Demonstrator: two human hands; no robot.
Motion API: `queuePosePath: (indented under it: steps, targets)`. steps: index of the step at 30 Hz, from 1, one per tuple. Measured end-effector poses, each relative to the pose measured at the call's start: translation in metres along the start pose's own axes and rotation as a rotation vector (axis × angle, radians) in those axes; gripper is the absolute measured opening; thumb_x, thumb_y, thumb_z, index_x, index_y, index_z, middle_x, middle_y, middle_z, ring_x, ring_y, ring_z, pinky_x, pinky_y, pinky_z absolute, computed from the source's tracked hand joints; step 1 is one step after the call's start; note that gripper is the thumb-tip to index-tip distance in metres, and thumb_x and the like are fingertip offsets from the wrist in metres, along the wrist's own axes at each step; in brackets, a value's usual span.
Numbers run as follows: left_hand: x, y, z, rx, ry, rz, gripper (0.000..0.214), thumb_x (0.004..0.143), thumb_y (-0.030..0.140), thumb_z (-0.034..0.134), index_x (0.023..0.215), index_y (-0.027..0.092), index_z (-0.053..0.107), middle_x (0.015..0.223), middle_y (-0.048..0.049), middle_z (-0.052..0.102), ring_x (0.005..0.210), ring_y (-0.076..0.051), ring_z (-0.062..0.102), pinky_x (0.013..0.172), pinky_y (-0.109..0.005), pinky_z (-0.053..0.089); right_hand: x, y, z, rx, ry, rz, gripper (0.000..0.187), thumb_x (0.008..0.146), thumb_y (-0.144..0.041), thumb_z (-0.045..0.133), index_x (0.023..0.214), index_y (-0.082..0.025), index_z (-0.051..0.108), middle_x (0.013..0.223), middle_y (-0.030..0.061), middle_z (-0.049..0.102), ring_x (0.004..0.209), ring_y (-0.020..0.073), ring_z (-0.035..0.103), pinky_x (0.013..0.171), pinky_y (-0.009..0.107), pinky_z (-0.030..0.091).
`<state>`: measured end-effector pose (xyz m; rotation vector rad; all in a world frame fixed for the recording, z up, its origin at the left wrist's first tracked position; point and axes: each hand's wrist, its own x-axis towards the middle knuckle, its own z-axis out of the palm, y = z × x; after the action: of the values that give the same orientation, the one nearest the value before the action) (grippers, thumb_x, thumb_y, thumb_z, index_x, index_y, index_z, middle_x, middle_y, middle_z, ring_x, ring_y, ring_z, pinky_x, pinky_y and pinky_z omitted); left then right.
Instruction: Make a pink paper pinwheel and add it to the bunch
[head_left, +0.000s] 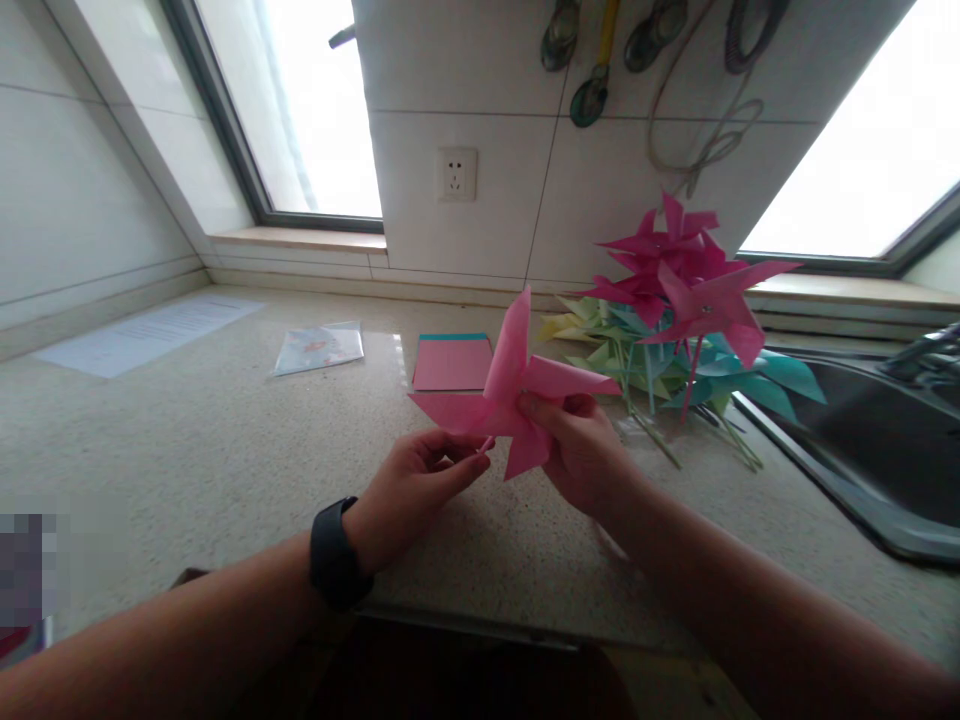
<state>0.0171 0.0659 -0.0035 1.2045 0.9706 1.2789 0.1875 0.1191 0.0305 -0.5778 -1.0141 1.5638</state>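
Note:
A pink paper pinwheel (506,375) is held up above the counter between my two hands. My right hand (581,440) pinches it at the centre, thumb on the front and fingers behind the blades. My left hand (431,465), with a dark watch on its wrist, is closed on a thin pink stick (486,446) below the left blade. Whether the stick's other end is joined to the pinwheel is hidden behind the paper. Just behind the pinwheel lies a stack of square paper (451,362), pink on top with a teal edge showing.
Several pink pinwheels (705,308) stand to the right over yellow, green and teal pinwheels (780,380) on the counter. A sink (892,450) is at the right. Further left lie a clear packet (319,348) and a printed sheet (150,332). A wall socket (456,175) is behind.

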Motion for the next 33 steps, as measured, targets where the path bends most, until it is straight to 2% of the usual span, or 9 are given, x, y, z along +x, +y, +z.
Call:
queuePosePath:
  steps: [7, 15, 23, 26, 33]
  targets:
    - [-0.001, 0.000, -0.001, 0.065, -0.030, 0.019, 0.026, 0.080, 0.036, 0.078, 0.098, 0.017, 0.076, 0.094, -0.0068, 0.076, 0.085, -0.018, 0.065, 0.080, -0.032, 0.049, -0.002, -0.002, 0.000, -0.076, -0.034, 0.021, 0.026, 0.065, -0.028, 0.085, 0.084, -0.022, 0.069, 0.085, 0.0013, 0.071, 0.080, 0.0187, 0.065, 0.075, 0.032, 0.055]
    - [-0.003, -0.001, 0.000, -0.011, -0.083, 0.000, 0.026, 0.081, 0.033, 0.079, 0.103, 0.019, 0.076, 0.105, -0.0069, 0.078, 0.093, -0.019, 0.068, 0.088, -0.034, 0.050, -0.006, -0.004, 0.001, -0.052, -0.041, 0.025, 0.024, 0.063, -0.027, 0.086, 0.080, -0.022, 0.069, 0.078, 0.0002, 0.070, 0.070, 0.0157, 0.064, 0.068, 0.030, 0.055]
    - [-0.004, -0.007, 0.002, -0.076, -0.138, 0.022, 0.024, 0.082, 0.032, 0.078, 0.102, 0.020, 0.076, 0.103, -0.0064, 0.077, 0.092, -0.018, 0.067, 0.089, -0.035, 0.050, -0.010, -0.006, 0.001, -0.149, -0.055, -0.020, 0.024, 0.064, -0.030, 0.081, 0.082, -0.024, 0.066, 0.078, 0.0011, 0.069, 0.068, 0.0194, 0.064, 0.065, 0.038, 0.057]
    - [-0.005, -0.006, 0.002, -0.052, -0.126, 0.011, 0.024, 0.080, 0.034, 0.079, 0.099, 0.020, 0.076, 0.096, -0.0056, 0.077, 0.086, -0.017, 0.065, 0.083, -0.032, 0.050, -0.010, -0.007, 0.000, -0.140, -0.056, -0.028, 0.023, 0.064, -0.030, 0.082, 0.082, -0.025, 0.067, 0.077, 0.0005, 0.069, 0.067, 0.0191, 0.064, 0.064, 0.037, 0.057]
    - [-0.007, 0.002, 0.001, 0.122, -0.144, -0.056, 0.025, 0.083, 0.041, 0.074, 0.098, 0.020, 0.075, 0.084, -0.0028, 0.071, 0.065, -0.012, 0.056, 0.058, -0.024, 0.042, 0.000, -0.010, -0.005, -0.192, 0.055, -0.086, 0.024, 0.065, -0.032, 0.081, 0.083, -0.025, 0.066, 0.079, 0.0000, 0.068, 0.073, 0.0183, 0.063, 0.070, 0.034, 0.054]
